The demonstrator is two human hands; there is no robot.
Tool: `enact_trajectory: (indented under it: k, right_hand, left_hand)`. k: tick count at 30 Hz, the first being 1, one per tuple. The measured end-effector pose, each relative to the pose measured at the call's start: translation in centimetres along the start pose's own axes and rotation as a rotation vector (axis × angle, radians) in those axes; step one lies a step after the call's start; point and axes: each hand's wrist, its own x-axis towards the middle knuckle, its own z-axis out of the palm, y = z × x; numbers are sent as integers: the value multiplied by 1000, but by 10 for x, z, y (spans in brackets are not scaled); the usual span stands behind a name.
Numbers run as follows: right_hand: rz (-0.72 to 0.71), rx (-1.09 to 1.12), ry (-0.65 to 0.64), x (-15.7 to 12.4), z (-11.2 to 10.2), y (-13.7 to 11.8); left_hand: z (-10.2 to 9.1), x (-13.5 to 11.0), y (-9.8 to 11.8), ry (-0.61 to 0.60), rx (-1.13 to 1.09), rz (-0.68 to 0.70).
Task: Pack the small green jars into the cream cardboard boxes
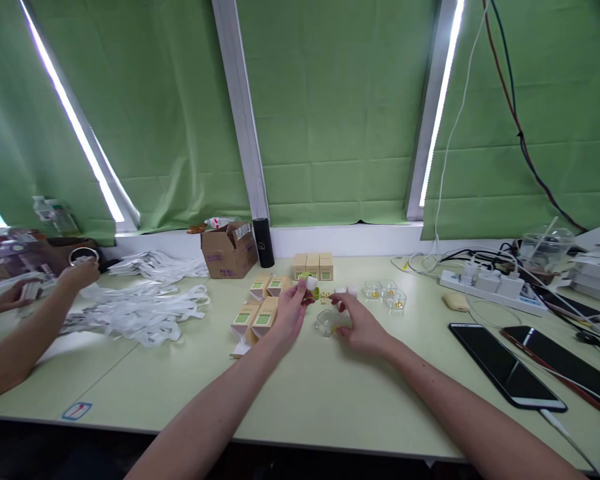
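My left hand (pixel 291 310) pinches a small white cylindrical piece (pixel 311 284), with a yellow-green part showing just beside it. To its right, my right hand (pixel 363 321) has thumb and index finger apart, next to a small clear plastic container (pixel 325 323) on the table; I cannot tell whether they touch it. Tiny gold-coloured pieces (pixel 325 297) lie beyond the hands. More clear containers (pixel 397 299) with yellow bits inside stand to the right. Open tan boxes (pixel 265 317) with green labels are left of my left hand, and closed tan boxes (pixel 313 267) stand behind.
White straps (pixel 140 313) pile up at left, near a co-worker's hands (pixel 80 273). A cardboard box (pixel 229 251) and black cylinder (pixel 263 243) stand at the back. Phones (pixel 505 365), cables and a power strip (pixel 495 292) occupy the right side of the table (pixel 300 407).
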Motion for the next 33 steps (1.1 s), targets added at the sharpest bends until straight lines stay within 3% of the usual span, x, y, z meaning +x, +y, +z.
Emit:
enact_trajectory:
  k: [6, 13, 20, 23, 28, 33]
  right_hand:
    - [119, 289, -76, 2, 16, 18]
    - [176, 433, -17, 8, 14, 13]
    - [218, 1008, 113, 13, 4, 3]
    - [219, 1131, 133, 12, 1, -5]
    - [208, 1067, 237, 15, 1, -7]
    - [85, 763, 329, 13, 8, -3]
  left_hand:
    - [2, -3, 3, -10, 9, 2]
    - [1, -2, 2, -4, 14, 4]
    - [0, 0, 0, -36, 31, 29]
    - [0, -1, 0, -57, 33, 35]
    - [3, -4, 2, -96, 47, 41]
    - [5, -9, 4, -149, 65, 53]
